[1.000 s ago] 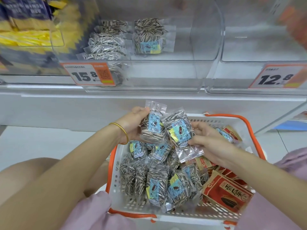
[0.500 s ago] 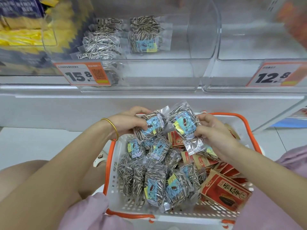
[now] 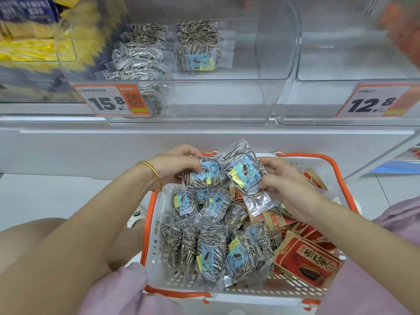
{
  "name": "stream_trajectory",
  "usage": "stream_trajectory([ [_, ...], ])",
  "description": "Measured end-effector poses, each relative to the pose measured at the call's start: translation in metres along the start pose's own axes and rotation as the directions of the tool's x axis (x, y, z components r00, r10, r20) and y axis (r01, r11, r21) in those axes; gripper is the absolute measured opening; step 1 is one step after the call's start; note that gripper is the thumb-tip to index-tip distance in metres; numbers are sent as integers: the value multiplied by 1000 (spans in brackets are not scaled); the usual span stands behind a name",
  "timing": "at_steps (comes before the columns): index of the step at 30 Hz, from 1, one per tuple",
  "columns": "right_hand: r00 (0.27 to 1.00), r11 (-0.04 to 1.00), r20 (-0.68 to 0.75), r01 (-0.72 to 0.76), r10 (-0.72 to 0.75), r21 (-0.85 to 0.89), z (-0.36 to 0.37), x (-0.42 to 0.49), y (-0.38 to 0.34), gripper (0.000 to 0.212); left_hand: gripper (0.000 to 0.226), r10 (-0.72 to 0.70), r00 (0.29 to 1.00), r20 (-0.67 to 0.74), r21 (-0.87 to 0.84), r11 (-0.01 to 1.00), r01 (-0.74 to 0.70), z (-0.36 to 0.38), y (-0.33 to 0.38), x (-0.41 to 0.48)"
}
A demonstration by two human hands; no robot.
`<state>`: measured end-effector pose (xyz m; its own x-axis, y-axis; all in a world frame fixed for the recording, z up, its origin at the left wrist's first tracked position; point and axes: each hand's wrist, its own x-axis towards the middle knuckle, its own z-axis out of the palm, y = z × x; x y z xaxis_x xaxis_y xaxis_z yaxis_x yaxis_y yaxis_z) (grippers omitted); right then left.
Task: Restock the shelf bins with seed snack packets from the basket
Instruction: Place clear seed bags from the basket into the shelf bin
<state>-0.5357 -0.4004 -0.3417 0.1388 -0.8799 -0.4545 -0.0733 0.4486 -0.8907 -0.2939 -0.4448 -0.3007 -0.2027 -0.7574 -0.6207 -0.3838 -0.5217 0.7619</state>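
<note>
A white basket with an orange rim (image 3: 151, 226) sits on my lap, full of clear sunflower seed packets with blue labels (image 3: 211, 258) and red-brown seed packets (image 3: 306, 261). My left hand (image 3: 175, 164) grips one clear seed packet (image 3: 204, 176) above the basket's far side. My right hand (image 3: 284, 183) holds a second clear seed packet (image 3: 243, 171) beside it, tilted, and the two packets touch. Above, a clear shelf bin (image 3: 268, 96) tagged 15.8 holds a few of the same seed packets (image 3: 195, 48) at its back.
A second clear bin (image 3: 318, 103) tagged 12.8 stands to the right. Yellow and blue bags (image 3: 29, 42) fill the bin at the left. A white shelf front (image 3: 91, 151) runs below the bins. Grey floor lies on both sides.
Both hands have drawn closer together and lifted slightly toward the basket's far edge, each still holding its packet. The left packet has turned from upright to lying sideways.
</note>
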Motion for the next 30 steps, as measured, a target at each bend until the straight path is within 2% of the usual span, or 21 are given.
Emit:
stream_trajectory([
  [5, 1000, 1000, 20, 21, -21, 6, 1, -1, -5, 65, 31, -31, 997, 77, -44, 998, 34, 5, 2, -3],
  [9, 991, 998, 118, 55, -57, 24, 3, -6, -9, 45, 26, -50, 989, 139, -118, 991, 67, 10, 5, -7],
  [11, 982, 999, 181, 46, -50, 25, 4, -5, -9, 46, 24, -48, 987, 151, -168, 983, 73, 13, 6, -9],
  [14, 972, 999, 228, 51, -52, 8, 3, -2, -7, 62, 19, -43, 984, 175, -151, 986, 70, 17, 9, -12],
  [15, 974, 998, 220, 59, -54, -16, 3, -2, -7, 66, 20, -55, 979, 197, -137, 987, 83, 16, 10, -12],
  [19, 964, 974, 254, 126, -76, -189, 3, -3, -10, 70, 67, -70, 948, 310, -52, 995, 90, 13, 9, -15],
  [23, 940, 903, 328, 222, -97, -369, 5, -7, -17, 65, 61, -29, 963, 269, 57, 998, 14, 17, 11, -24],
  [26, 915, 777, 380, 337, -136, -531, 6, -10, -36, 53, 63, 16, 975, 220, 131, 990, -46, 13, 17, -30],
  [28, 894, 770, 428, 363, -129, -525, 8, -15, -55, 67, 70, 85, 971, 222, 97, 989, -109, 9, 23, -36],
  [30, 872, 843, 482, 325, -91, -429, 14, -17, -74, 94, 69, 156, 964, 216, 25, 986, -165, 6, 33, -44],
])
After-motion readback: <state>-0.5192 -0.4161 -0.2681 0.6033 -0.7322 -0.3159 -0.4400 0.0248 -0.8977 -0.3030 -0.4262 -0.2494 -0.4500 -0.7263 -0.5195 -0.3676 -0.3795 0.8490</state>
